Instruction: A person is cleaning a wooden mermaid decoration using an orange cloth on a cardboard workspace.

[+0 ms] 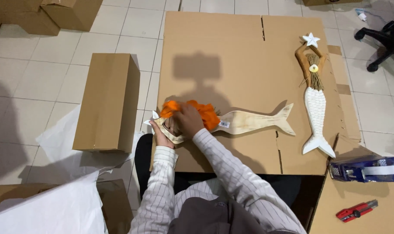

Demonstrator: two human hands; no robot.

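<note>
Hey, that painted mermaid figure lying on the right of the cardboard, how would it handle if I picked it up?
The painted mermaid looks like flat carved wood, so probably stiff and fairly light. Lying flat, it shouldn't roll. Its thin raised arms, white starfish and fibre hair look breakable, so lift by the body.

The person wears a white long-sleeved shirt with thin dark pinstripes — the lines run lengthwise down both sleeves. Each sleeve ends in a buttoned-looking cuff well back from the fingers, at the wrist. The left hand [161,138] and right hand [188,120] are bare — no gloves or rings show. Dark trousers show below.
</note>
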